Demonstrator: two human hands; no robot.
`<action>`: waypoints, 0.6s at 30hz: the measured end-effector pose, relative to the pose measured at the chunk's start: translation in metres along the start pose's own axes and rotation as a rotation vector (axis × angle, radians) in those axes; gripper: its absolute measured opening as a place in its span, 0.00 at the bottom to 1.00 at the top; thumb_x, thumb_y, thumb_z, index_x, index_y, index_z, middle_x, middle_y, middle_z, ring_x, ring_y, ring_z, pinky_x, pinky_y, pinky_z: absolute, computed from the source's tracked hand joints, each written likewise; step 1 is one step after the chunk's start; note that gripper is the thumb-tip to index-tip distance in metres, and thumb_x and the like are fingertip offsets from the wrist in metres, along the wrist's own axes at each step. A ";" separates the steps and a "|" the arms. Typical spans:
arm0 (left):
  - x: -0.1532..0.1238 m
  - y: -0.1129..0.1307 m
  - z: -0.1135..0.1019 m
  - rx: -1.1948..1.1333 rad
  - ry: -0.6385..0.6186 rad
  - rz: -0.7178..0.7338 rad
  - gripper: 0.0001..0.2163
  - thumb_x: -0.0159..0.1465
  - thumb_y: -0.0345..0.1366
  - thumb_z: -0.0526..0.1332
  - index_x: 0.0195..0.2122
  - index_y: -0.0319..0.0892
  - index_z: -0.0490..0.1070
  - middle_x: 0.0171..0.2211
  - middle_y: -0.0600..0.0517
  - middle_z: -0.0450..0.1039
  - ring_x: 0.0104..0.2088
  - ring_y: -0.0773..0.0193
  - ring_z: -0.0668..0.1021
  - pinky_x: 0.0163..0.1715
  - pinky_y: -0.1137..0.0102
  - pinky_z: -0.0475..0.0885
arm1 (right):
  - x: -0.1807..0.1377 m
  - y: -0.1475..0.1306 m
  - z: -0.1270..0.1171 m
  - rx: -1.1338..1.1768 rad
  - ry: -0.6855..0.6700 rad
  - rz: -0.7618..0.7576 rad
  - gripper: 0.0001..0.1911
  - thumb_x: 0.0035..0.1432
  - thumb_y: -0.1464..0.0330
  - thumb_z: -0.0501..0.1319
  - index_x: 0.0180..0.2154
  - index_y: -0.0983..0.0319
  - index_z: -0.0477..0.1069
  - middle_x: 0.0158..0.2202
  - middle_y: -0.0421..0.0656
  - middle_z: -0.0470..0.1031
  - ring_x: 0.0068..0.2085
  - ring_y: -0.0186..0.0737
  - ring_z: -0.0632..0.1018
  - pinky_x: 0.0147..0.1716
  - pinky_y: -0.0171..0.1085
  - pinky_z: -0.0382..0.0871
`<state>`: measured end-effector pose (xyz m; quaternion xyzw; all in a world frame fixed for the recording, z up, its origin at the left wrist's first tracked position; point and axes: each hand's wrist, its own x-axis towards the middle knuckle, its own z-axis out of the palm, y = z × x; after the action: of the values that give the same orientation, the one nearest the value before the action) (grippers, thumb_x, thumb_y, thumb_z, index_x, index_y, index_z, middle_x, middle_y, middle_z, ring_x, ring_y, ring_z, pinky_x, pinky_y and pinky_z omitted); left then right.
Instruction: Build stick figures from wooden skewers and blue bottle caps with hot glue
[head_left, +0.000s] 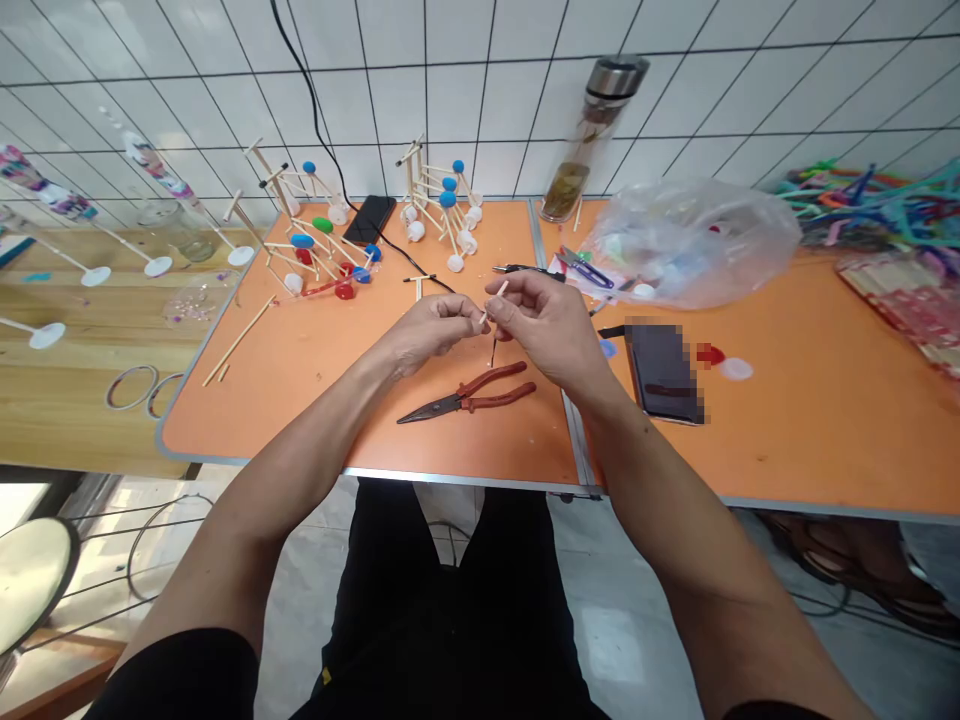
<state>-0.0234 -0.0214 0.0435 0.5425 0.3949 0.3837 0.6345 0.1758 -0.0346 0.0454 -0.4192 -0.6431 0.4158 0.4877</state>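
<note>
My left hand [431, 330] pinches the lower end of a short pale wooden stick [502, 289], just above the orange table. At its upper part, the fingertips of my right hand [551, 320] close round the same stick, hiding its middle. A thin dark strand hangs below the fingers; I cannot tell what it is. Long-nose pliers [480, 392] with red-brown handles lie right below my hands. Behind them is a small T-shaped stick piece [418, 284]. Stick models with coloured bottle caps, one at the left [315, 235] and one at the centre [442, 205], stand farther back.
A phone [371, 218] and cable lie between the models. To the right are a tea bottle [577, 150], a plastic bag [690, 245], purple-handled cutters [586, 268] and a dark phone-like object [664, 372]. Loose sticks [240, 340] lie left. A metal seam [574, 430] crosses the table.
</note>
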 end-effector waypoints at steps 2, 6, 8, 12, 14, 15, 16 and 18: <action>-0.001 0.000 0.003 0.037 -0.005 0.006 0.06 0.52 0.34 0.72 0.28 0.40 0.78 0.26 0.55 0.73 0.20 0.76 0.58 0.21 0.75 0.46 | 0.001 0.001 0.002 0.049 -0.019 -0.012 0.31 0.59 0.37 0.77 0.37 0.57 0.78 0.31 0.40 0.80 0.32 0.37 0.79 0.35 0.39 0.80; 0.000 0.004 -0.001 -0.046 0.012 0.011 0.11 0.54 0.33 0.71 0.40 0.41 0.81 0.31 0.54 0.79 0.19 0.77 0.57 0.19 0.75 0.47 | 0.003 0.002 -0.003 0.117 0.024 0.015 0.31 0.58 0.37 0.78 0.35 0.57 0.78 0.32 0.39 0.79 0.32 0.35 0.79 0.35 0.37 0.81; 0.001 0.005 -0.006 -0.124 0.039 0.005 0.18 0.55 0.31 0.70 0.48 0.42 0.81 0.35 0.53 0.84 0.18 0.77 0.57 0.18 0.75 0.47 | 0.004 0.003 -0.006 0.144 0.052 0.037 0.30 0.58 0.37 0.79 0.37 0.57 0.80 0.33 0.39 0.79 0.31 0.35 0.79 0.35 0.36 0.81; 0.004 0.001 -0.009 -0.250 0.057 0.036 0.23 0.58 0.31 0.73 0.56 0.44 0.79 0.49 0.48 0.89 0.23 0.75 0.73 0.24 0.77 0.67 | 0.003 0.002 -0.004 0.147 0.030 0.045 0.26 0.61 0.42 0.79 0.43 0.56 0.85 0.32 0.39 0.80 0.32 0.35 0.79 0.34 0.36 0.81; 0.005 -0.003 -0.008 -0.324 0.022 0.052 0.26 0.59 0.34 0.78 0.60 0.47 0.79 0.58 0.46 0.87 0.36 0.68 0.86 0.38 0.74 0.80 | 0.001 0.000 0.001 0.112 0.013 0.043 0.22 0.63 0.46 0.78 0.44 0.56 0.86 0.31 0.39 0.80 0.32 0.36 0.80 0.35 0.36 0.82; 0.005 -0.005 -0.006 -0.349 0.004 0.051 0.29 0.60 0.37 0.80 0.62 0.48 0.79 0.61 0.45 0.86 0.43 0.64 0.89 0.44 0.71 0.82 | 0.001 -0.001 0.003 0.101 0.010 0.046 0.20 0.64 0.48 0.78 0.44 0.57 0.86 0.31 0.39 0.80 0.32 0.36 0.80 0.36 0.37 0.83; 0.005 -0.007 -0.005 -0.364 -0.007 0.046 0.32 0.60 0.38 0.82 0.65 0.50 0.78 0.63 0.45 0.85 0.49 0.60 0.90 0.49 0.69 0.83 | 0.000 -0.002 0.005 0.101 0.007 0.051 0.19 0.64 0.50 0.78 0.44 0.57 0.86 0.32 0.39 0.81 0.32 0.37 0.81 0.37 0.38 0.84; 0.004 -0.009 -0.002 -0.367 -0.006 0.028 0.37 0.60 0.39 0.83 0.70 0.53 0.76 0.62 0.45 0.86 0.55 0.55 0.90 0.51 0.67 0.83 | 0.000 -0.001 0.007 0.123 0.004 0.063 0.17 0.62 0.52 0.78 0.44 0.57 0.85 0.33 0.40 0.83 0.33 0.38 0.83 0.38 0.39 0.86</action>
<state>-0.0233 -0.0181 0.0344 0.4244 0.3085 0.4564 0.7186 0.1688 -0.0363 0.0454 -0.4092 -0.6019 0.4690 0.5004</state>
